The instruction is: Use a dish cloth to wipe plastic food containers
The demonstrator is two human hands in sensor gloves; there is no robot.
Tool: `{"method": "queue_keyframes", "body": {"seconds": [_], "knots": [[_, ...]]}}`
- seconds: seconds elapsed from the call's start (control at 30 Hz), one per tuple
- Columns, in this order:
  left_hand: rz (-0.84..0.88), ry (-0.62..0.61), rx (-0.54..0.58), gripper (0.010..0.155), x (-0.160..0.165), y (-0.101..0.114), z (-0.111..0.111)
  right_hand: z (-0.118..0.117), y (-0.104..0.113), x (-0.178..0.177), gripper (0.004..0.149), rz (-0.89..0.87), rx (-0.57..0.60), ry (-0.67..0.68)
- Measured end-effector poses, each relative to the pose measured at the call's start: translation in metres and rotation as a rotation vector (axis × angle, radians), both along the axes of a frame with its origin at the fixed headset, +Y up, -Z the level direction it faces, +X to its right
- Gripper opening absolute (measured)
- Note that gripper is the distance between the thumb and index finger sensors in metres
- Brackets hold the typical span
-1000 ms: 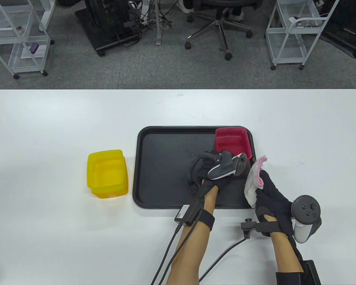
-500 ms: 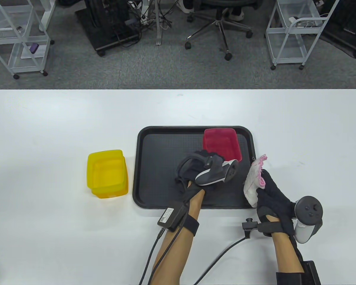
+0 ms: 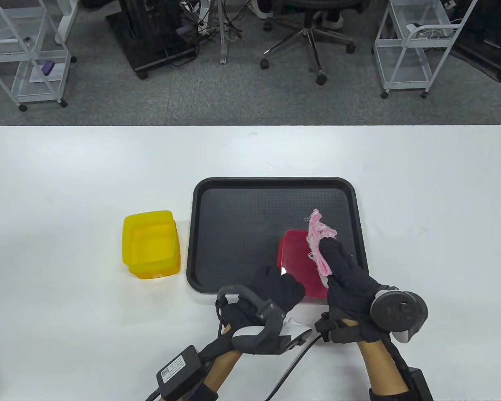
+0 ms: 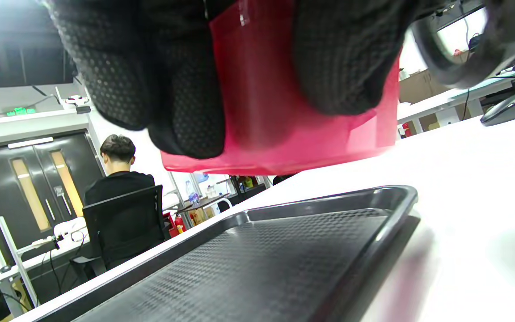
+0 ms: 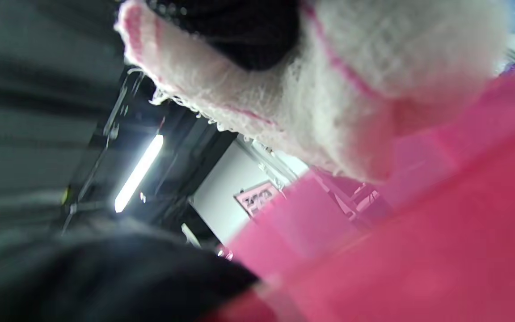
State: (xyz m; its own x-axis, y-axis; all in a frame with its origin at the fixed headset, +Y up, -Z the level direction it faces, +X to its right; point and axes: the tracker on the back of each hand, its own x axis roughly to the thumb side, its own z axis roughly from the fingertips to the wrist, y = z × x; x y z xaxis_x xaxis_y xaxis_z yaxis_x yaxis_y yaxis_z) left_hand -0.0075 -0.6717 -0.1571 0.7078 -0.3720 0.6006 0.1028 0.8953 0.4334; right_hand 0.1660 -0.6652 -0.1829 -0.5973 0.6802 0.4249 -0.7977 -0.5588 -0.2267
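On the desk (image 3: 67, 175), the black tray (image 3: 217, 196) lies just beyond both grips, and a yellow container (image 3: 151, 244) sits well to the left of them, dry-looking but untouched; I judge it awaits its turn. The red container (image 3: 296, 261), translucent and glossy, hangs clear of the tray, gripped by the left hand (image 3: 275, 290) at its near edge. The right hand (image 3: 350, 284), pinching the white-and-pink dish cloth (image 3: 319, 240), presses it to the container's right side. Wiping looks barely begun.
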Motion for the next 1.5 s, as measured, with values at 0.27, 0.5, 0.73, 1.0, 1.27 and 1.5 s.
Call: {"method": "queue_keyframes", "body": {"seconds": [0.27, 0.5, 0.73, 1.0, 1.27, 1.5], "knots": [[0.012, -0.048, 0.076, 0.040, 0.007, 0.005, 0.018, -0.002, 0.003, -0.033, 0.046, 0.367, -0.121, -0.075], [0.055, -0.118, 0.127, 0.039, 0.008, 0.006, 0.026, -0.013, 0.001, -0.018, 0.050, -0.174, -0.412, 0.228], [0.002, -0.120, 0.095, 0.037, 0.002, 0.005, 0.019, -0.014, -0.004, -0.012, 0.041, -0.031, -0.639, 0.213], [-0.033, -0.135, 0.083, 0.038, 0.004, -0.007, 0.019, 0.000, 0.006, -0.051, 0.040, 0.783, -0.462, 0.013], [0.008, -0.139, 0.070, 0.039, 0.010, -0.004, 0.022, -0.004, 0.000, -0.044, 0.042, 0.773, -0.222, -0.228], [0.160, -0.096, 0.106, 0.038, -0.001, -0.003, 0.019, -0.014, -0.011, -0.012, 0.044, -0.326, -0.570, 0.159]]}}
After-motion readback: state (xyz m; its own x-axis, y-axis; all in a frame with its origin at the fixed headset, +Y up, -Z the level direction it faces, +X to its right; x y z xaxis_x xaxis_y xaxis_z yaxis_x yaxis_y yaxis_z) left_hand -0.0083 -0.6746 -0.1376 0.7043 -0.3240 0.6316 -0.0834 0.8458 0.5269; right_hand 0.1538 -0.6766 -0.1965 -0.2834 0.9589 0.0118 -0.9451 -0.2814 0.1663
